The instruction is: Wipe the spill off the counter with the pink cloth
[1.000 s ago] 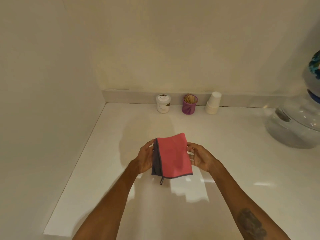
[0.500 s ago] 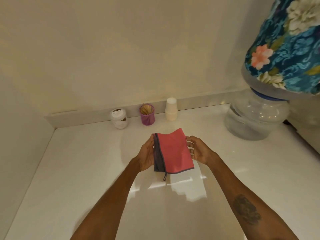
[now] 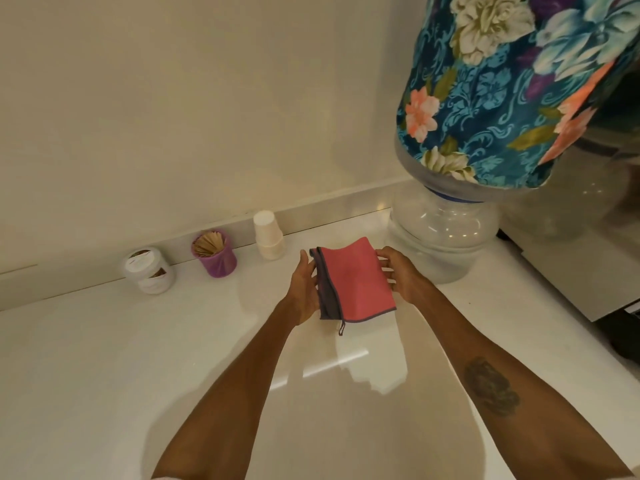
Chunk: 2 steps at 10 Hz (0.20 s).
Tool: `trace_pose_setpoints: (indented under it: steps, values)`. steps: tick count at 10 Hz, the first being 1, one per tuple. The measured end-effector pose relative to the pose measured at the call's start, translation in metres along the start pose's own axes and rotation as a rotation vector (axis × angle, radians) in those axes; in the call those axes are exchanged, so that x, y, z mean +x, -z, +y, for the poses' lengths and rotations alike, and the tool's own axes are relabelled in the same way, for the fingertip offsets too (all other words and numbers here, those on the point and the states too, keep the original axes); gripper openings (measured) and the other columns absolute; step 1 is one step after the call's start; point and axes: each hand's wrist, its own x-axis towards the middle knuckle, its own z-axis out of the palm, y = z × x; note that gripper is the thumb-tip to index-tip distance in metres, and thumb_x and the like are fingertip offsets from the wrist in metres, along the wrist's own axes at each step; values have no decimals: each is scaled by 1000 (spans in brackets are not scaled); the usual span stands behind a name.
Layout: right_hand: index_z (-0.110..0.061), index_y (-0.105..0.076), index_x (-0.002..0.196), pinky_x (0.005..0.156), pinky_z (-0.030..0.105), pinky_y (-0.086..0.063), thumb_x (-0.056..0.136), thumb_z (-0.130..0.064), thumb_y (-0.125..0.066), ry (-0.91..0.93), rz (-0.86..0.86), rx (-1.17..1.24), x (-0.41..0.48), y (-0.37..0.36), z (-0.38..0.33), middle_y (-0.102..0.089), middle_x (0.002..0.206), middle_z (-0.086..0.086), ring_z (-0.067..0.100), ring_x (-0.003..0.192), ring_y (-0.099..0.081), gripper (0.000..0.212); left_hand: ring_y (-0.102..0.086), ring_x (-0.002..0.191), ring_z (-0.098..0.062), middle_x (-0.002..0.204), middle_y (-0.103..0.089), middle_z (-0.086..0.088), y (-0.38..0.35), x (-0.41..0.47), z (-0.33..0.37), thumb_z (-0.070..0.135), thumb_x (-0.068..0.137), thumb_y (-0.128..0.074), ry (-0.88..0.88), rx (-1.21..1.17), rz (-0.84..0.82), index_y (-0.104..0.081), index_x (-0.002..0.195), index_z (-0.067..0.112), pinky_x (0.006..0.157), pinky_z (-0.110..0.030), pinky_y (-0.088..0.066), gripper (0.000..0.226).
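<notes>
A folded pink cloth [image 3: 356, 280] with a dark grey edge and a small hanging loop is held above the white counter [image 3: 104, 358]. My left hand [image 3: 304, 289] grips its left, grey side. My right hand [image 3: 401, 271] grips its right side. Both forearms reach in from the bottom of the view. I cannot make out a spill on the glossy counter; only light reflections show below the cloth.
Along the back wall stand a white jar [image 3: 150, 270], a purple cup of wooden sticks [image 3: 214, 252] and a stack of paper cups [image 3: 268, 235]. A large water bottle [image 3: 443, 233] with a floral cover [image 3: 512, 88] stands at the right, by a steel appliance [image 3: 588, 258].
The view has swung to the right, bringing the water bottle and its floral cover into sight. Both hands still hold the cloth the same way, now closer to the bottle.
</notes>
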Motion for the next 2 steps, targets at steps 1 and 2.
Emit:
trace_pose_setpoints:
  steps: [1,2]
  values:
    - [-20,-47,151,105,43,-48,105,-39,-49,98,78,-177,10,11,8,-46,158,7,26,130,-56,49,-64,114,-33,135,-60,-7,-12,10,0,52,103,-45,-90,172,176,-59,124,20,96,-47,-55,41]
    - [-19,-38,159,113,43,-41,107,-40,-48,192,132,-322,8,8,20,-43,160,8,31,143,-46,57,-65,114,-33,139,-61,-15,-5,11,-4,30,103,-54,-188,286,332,-61,123,12,97,-44,-57,27]
